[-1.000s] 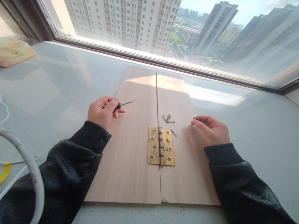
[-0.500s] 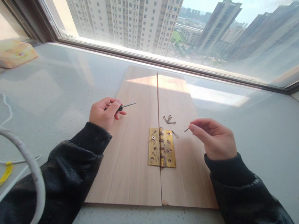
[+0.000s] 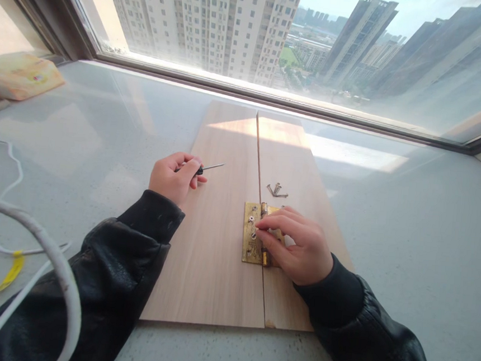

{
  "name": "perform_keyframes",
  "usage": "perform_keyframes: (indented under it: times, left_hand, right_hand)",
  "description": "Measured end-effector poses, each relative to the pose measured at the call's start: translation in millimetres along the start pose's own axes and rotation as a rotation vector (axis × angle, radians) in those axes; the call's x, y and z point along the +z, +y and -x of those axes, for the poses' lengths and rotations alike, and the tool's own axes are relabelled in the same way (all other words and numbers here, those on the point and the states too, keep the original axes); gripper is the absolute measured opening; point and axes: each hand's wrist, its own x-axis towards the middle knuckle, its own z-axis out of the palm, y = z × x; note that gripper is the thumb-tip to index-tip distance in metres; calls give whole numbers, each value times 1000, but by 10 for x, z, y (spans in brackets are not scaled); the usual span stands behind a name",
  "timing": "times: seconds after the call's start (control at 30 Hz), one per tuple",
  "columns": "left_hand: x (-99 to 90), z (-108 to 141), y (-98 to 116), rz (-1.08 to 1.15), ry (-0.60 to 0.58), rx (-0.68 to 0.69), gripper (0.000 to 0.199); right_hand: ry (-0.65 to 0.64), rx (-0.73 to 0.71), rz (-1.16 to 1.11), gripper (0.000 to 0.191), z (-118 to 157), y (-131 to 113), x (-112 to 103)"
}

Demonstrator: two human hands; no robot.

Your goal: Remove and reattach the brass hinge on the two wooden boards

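A brass butt hinge point(image 3: 250, 253) lies open across the seam between the left wooden board point(image 3: 206, 278) and the right wooden board point(image 3: 302, 146). Over the hinge, my right hand point(image 3: 304, 245) pinches a small screw point(image 3: 254, 235) at a hole in the left leaf, its fingers covering most of the right leaf. A screw head point(image 3: 251, 219) sits in a hole just above. My left hand point(image 3: 173, 177) is closed around the dark handle of a screwdriver point(image 3: 213, 167), held over the left board with its tip pointing right. Several loose screws point(image 3: 277, 191) lie on the right board beyond the hinge.
The boards rest on a pale speckled sill point(image 3: 144, 121) below a window frame point(image 3: 231, 92). A white cable point(image 3: 54, 265) with a yellow tag point(image 3: 10, 275) loops at the left, near my sleeve. A patterned box-like object point(image 3: 20, 77) stands at the far left.
My right hand has moved left and down from the right board onto the hinge, bringing the screw to the left leaf. My left hand still holds the screwdriver in nearly the same place.
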Motion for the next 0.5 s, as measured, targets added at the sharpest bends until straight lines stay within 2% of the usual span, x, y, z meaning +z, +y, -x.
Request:
perform_keyframes:
  times: [0.5]
  left_hand:
    - [3,5,-1,-20,2,-4,18]
  right_hand:
    - [-55,-172,38,15,-13,0,-43]
